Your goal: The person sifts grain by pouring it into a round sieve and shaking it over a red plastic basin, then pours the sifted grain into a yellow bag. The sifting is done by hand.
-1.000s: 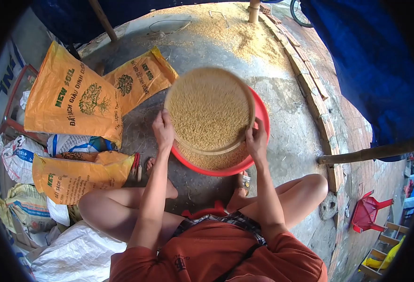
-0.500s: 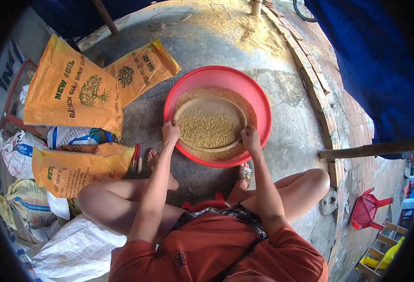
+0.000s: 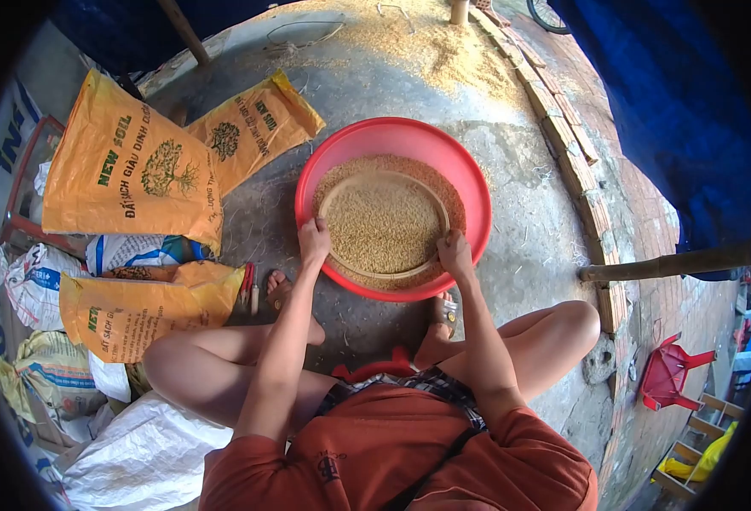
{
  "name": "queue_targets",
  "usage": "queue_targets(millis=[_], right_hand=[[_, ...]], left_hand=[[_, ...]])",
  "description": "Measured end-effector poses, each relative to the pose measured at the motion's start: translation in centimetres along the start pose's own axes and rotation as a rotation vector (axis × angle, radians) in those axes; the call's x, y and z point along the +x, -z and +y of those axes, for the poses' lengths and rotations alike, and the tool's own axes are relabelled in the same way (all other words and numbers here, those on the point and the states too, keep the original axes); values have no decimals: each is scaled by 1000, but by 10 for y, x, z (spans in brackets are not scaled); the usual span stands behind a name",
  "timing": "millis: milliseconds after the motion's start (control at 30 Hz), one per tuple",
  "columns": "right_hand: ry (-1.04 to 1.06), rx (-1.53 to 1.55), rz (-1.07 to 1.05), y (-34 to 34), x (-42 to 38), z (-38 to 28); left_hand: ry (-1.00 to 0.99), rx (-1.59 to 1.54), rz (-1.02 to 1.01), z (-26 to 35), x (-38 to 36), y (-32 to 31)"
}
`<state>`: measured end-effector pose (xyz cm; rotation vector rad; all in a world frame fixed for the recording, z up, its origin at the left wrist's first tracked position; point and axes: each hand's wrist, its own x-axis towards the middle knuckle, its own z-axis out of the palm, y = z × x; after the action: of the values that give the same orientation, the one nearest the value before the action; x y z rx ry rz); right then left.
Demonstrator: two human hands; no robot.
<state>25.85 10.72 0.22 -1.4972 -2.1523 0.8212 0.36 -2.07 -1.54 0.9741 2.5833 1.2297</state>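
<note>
The round sieve [image 3: 384, 223] has come down from above into the red basin [image 3: 477, 183]; the left hand [image 3: 314, 239] and right hand [image 3: 455, 253] stay clamped on its near rim.

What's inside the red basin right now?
The red basin holds grain and a round sieve, itself full of grain, gripped by both hands. The basin's bottom is covered.

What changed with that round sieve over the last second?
The sieve came down from above the red basin and now sits low inside it, on the grain. The left hand and right hand still grip its rim. The basin and the orange sacks stayed put.
</note>
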Motion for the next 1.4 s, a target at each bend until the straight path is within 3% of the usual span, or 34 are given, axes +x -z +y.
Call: queue_targets(millis=[100,133,200,300,367,433,500,567,633,700,767,833,900,967,1100,1200,1233,1267,1400], right_hand=[[-102,65,-159,5,6,4],[-104,64,-152,15,3,-8],[78,140,68,34,1,-34],[-14,222,76,43,5,-47],[-23,145,30,35,7,-35],[-32,73,-18,22,8,-19],[-242,50,-274,11,5,-5],[-238,55,-301,3,4,4],[-232,57,-327,8,0,-9],[-211,330,-233,37,-12,-68],[-186,411,-208,41,-7,-76],[-147,461,-152,36,8,-54],[-214,413,-216,28,14,-28],[-133,59,-106,5,15,12],[-104,16,-169,8,8,5],[29,54,19,19,1,-22],[28,59,26,30,-2,-39],[107,153,89,46,-5,-59],[263,397,347,71,-3,-97]], left_hand=[[37,58,-61,-2,0,1],[30,39,-32,5,4,5],[-47,-65,55,22,15,14],[-126,-213,117,55,23,31],[-150,-186,141,46,20,25],[-62,-14,14,18,11,10],[-29,23,0,-2,0,0],[-11,32,-77,-12,-4,-2],[156,-25,-146,-16,5,6],[298,-247,-181,-16,20,21],[397,-423,-234,-11,29,27],[340,-256,-196,15,27,31],[96,-86,-9,32,18,21],[-1,23,16,25,10,4],[-16,17,23,-9,0,-16],[-44,-29,32,19,9,10],[-85,-180,90,32,15,20],[-127,-336,147,47,20,30],[-210,-454,233,103,25,74]])
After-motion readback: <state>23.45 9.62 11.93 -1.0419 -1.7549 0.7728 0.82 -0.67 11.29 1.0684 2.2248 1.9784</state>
